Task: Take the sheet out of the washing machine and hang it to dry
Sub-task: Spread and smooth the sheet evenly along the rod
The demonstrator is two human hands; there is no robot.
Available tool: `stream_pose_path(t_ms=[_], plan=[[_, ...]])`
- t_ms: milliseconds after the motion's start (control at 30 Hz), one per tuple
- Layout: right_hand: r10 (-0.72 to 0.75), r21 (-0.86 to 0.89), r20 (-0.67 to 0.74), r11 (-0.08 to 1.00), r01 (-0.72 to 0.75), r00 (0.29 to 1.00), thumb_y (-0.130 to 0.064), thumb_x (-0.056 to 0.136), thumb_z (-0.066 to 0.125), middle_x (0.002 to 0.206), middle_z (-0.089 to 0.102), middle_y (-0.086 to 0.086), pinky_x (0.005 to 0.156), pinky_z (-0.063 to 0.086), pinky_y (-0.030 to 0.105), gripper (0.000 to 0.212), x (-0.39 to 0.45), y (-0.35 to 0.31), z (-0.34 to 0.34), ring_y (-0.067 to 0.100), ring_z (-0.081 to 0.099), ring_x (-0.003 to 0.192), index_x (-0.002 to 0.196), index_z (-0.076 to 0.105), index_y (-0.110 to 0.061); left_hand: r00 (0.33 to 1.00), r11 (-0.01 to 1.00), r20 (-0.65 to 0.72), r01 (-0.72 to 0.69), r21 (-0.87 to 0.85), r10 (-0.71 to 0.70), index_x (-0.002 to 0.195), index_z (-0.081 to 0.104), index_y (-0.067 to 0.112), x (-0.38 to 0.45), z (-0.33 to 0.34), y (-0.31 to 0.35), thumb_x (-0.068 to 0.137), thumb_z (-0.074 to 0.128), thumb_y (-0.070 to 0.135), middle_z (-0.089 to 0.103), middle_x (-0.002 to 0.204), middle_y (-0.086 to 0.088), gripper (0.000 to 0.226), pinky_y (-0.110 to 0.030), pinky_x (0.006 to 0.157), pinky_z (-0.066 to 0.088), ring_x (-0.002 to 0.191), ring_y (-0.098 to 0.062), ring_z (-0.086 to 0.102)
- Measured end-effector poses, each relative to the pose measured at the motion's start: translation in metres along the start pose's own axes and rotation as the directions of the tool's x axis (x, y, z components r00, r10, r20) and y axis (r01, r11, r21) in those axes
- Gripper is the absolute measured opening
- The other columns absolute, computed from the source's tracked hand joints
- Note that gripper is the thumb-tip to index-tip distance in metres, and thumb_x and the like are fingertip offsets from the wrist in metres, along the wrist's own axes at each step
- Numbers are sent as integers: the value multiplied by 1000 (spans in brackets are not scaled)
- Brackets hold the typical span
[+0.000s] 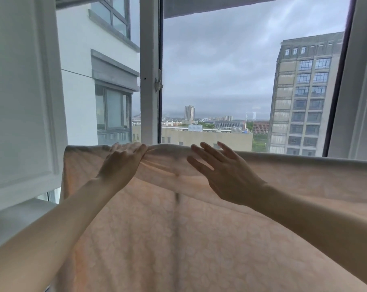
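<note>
A pale peach sheet (157, 228) with a faint flower pattern hangs over a horizontal support in front of the window, draped down toward me. The support itself is hidden under the cloth. My left hand (123, 159) grips a bunched fold at the sheet's top edge, fingers curled over it. My right hand (222, 171) is just to the right, fingers spread and straight, held against or close over the upper cloth. The washing machine is not in view.
A white window frame post (150, 70) stands behind the sheet, with an open window sash (22, 91) at the left. A white sill (14, 224) lies at the lower left. Buildings and grey sky fill the glass.
</note>
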State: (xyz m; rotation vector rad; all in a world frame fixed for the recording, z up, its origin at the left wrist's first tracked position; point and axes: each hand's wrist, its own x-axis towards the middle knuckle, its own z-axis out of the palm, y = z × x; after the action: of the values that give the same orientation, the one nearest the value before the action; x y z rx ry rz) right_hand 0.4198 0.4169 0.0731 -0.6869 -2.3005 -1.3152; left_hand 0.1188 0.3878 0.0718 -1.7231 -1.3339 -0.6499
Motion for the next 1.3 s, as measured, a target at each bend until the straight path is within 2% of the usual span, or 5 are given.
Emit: stream_pose_path(t_ms=[467,800,967,1100,1300], plan=[[-27,-17,-134,1000,25,991,-9,89,50,142,49,16,100,45,51,49,92,-52,31,34,48,129,138,49,-14,996,990,-64,-65,-127,57,99,53,9,-1,8,-31,89,62,3,66,70,-8,15,-50,83,53,59,-27,62],[53,-39,-220,997,-63,974,-3,90,40,123,66,4,76,56,37,44,111,-64,28,27,63,112,125,63,-15,993,928,-81,-114,-355,91,109,61,5,-4,18,-62,89,57,-2,67,86,-13,21,-44,83,52,88,-30,60],[33,-43,-191,998,-42,981,3,80,65,122,65,13,102,45,49,40,112,-67,19,34,62,112,118,66,-9,983,921,-147,-158,-357,111,99,65,6,-4,22,-74,92,60,7,68,77,-11,8,-42,78,53,81,-30,61],[-12,42,-206,999,21,979,-2,88,54,115,68,16,103,41,57,23,115,-84,13,34,63,110,108,66,-4,977,936,-163,-181,-303,137,95,62,9,-5,24,-84,87,66,2,66,75,-10,11,-44,83,53,77,-29,62],[56,131,-146,991,-37,988,-9,96,35,127,61,18,99,46,52,26,121,-84,10,32,53,125,99,60,-3,895,916,-258,-393,-75,363,105,53,10,-27,35,-98,83,59,-5,61,129,-12,27,-66,105,32,122,-33,56]])
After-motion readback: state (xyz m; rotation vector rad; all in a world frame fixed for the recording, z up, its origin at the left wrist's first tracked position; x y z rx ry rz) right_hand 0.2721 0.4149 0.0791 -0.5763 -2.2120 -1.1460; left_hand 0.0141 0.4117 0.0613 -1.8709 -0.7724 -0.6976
